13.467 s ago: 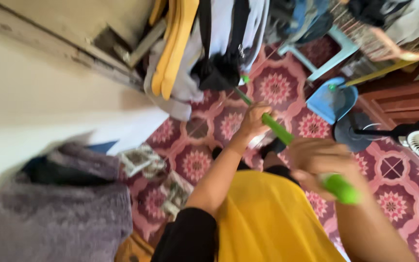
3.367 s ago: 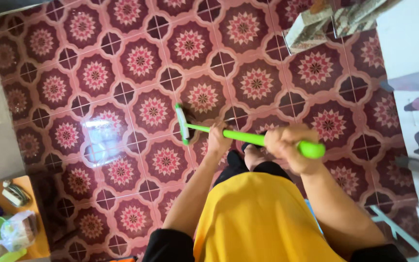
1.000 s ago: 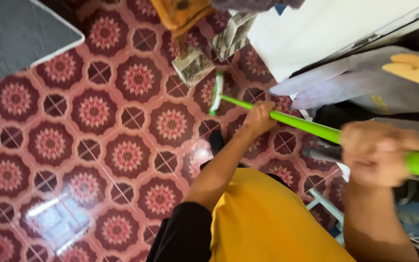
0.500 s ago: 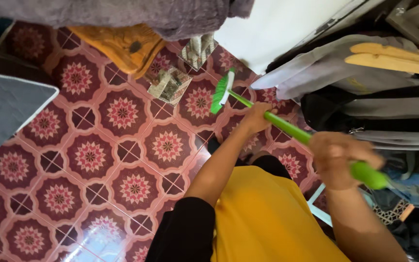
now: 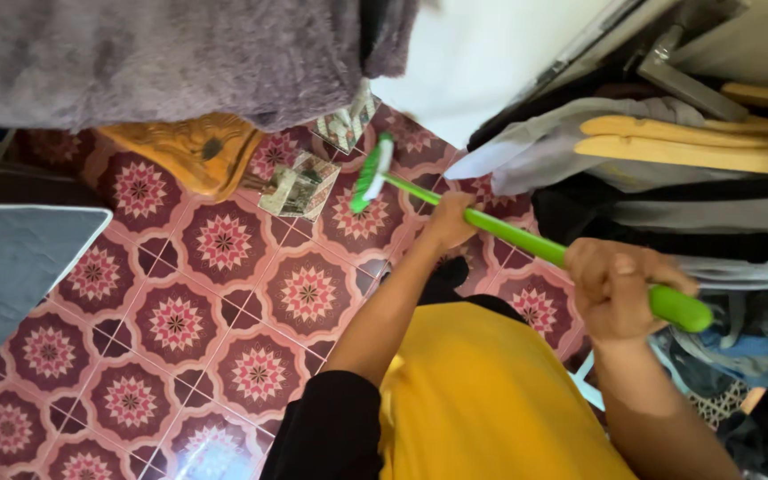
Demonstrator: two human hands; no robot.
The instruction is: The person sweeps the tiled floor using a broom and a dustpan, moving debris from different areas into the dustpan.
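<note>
A bright green broom (image 5: 508, 233) slants across the view, its green and white head (image 5: 372, 172) down on the patterned red floor tiles (image 5: 224, 302). My left hand (image 5: 449, 220) grips the handle low, about midway along. My right hand (image 5: 620, 286) is closed round the handle near its upper end. The broom head rests close to two small patterned boxes (image 5: 299, 185) on the floor. I wear a yellow top with black sleeves.
A grey fluffy cloth (image 5: 153, 58) hangs across the top left, with an orange wooden piece (image 5: 184, 153) under it. A grey mat (image 5: 11, 267) lies at the left. Hanging clothes and wooden hangers (image 5: 695, 147) crowd the right. A white panel (image 5: 491, 53) stands behind the broom head.
The view has swung over the last second; the broom head has slid a little left toward the patterned boxes. Both hands keep their grip on the handle.
</note>
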